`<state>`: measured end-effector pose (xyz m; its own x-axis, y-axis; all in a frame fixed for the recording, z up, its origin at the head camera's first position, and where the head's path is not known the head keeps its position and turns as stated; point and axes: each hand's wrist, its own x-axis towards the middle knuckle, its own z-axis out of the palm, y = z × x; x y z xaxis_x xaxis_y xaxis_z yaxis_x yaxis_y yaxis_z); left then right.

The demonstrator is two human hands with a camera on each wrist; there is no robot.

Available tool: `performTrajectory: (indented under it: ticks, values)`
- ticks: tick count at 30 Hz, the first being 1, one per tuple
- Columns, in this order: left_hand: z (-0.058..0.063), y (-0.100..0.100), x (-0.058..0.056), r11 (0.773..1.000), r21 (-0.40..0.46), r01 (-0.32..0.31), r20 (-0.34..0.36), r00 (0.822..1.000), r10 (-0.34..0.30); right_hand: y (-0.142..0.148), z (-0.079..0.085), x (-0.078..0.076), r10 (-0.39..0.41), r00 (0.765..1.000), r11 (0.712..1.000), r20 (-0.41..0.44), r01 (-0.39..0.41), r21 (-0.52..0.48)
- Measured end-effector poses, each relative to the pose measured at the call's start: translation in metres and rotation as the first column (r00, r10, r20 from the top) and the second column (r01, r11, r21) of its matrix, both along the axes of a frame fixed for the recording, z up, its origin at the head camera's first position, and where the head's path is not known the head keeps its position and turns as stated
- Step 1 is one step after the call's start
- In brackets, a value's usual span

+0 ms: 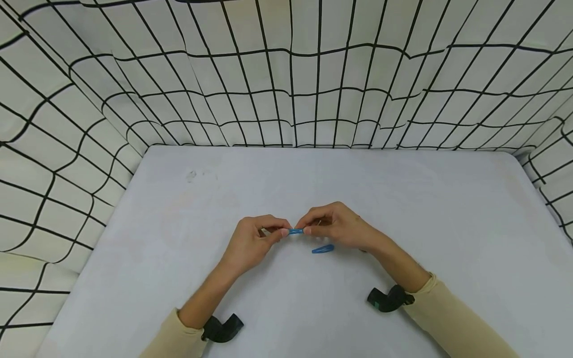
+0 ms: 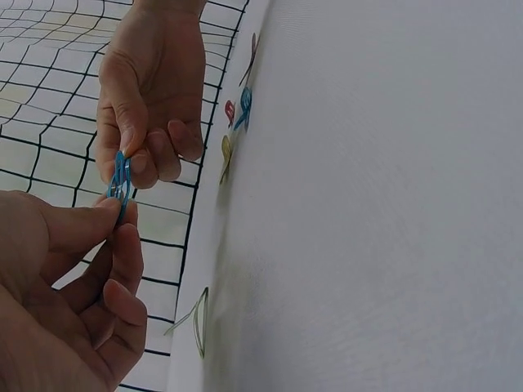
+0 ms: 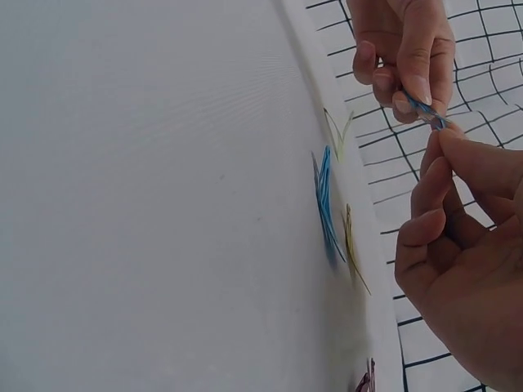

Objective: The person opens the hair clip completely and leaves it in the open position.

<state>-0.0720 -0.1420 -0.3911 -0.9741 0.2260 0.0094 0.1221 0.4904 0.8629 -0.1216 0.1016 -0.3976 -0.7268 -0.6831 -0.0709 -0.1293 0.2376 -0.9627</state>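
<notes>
A blue snap hair clip (image 1: pixel 296 231) is held up between both hands above the white table. My left hand (image 1: pixel 250 241) pinches one end between thumb and fingertips. At the opposite end, the thumb and fingers of my right hand (image 1: pixel 344 226) pinch it too. The clip (image 2: pixel 120 180) looks sprung apart in the left wrist view, with gaps between its thin arms. A second blue hair clip (image 1: pixel 323 249) lies on the table just below the right hand.
Further clips lie on the table, hidden behind the hands in the head view: a yellow one (image 2: pixel 226 157), a red one (image 2: pixel 230 112) and a pale green one (image 2: pixel 200 322). Black netting (image 1: pixel 291 94) over white walls surrounds the table (image 1: pixel 179 199).
</notes>
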Motion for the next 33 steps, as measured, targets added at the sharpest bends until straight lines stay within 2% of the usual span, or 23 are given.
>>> performTrajectory:
  ticks: [13,23,33]
  values:
    - [0.0011,0.0016,-0.0008,1.000,-0.016,0.015,0.022,1.000,-0.015,0.0030,-0.0017,-0.0005,-0.024,1.000,1.000,0.000,0.024,0.005]
    - [0.0028,0.0027,-0.0015,1.000,-0.026,-0.001,0.050,0.999,0.002,0.0025,-0.0016,-0.0006,-0.047,0.999,0.999,-0.007,0.047,0.017]
    - [-0.0017,0.0007,-0.0020,1.000,-0.008,-0.017,0.042,0.999,0.017,-0.0042,-0.0030,0.0002,-0.079,0.994,0.996,-0.076,0.082,0.037]
